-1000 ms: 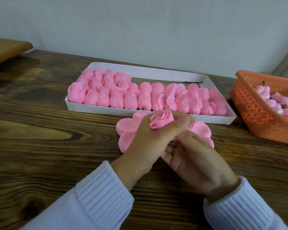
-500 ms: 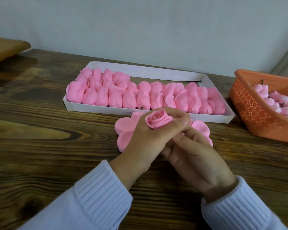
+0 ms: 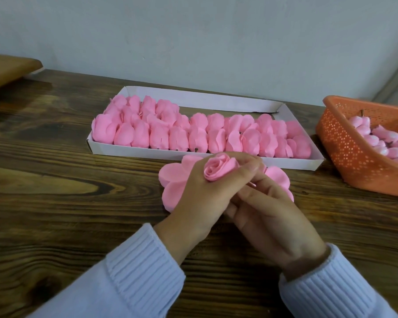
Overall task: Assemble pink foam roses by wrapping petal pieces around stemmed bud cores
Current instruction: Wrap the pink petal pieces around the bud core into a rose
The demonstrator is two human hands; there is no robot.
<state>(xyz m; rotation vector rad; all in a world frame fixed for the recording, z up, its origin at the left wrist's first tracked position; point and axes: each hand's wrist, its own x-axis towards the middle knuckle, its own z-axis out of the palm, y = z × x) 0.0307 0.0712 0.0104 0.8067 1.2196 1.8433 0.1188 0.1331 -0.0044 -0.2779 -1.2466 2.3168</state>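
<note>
Pink foam rose (image 3: 219, 168), spiralled, one item: we pinch it between thumb and fingers of our left hand (image 3: 207, 198), centre of view, above the wooden table (image 3: 55, 203). Right hand (image 3: 271, 216), at 4 o'clock from the rose, fingers curled beneath it; whether they clamp anything we cannot tell. Flat petal pieces (image 3: 172, 177), stacked, lying under both hands. White cardboard tray (image 3: 193, 97), at 12 o'clock, filled with finished roses (image 3: 200, 134). Orange perforated basket (image 3: 349, 148), at 3 o'clock, containing bud cores (image 3: 374, 140).
</note>
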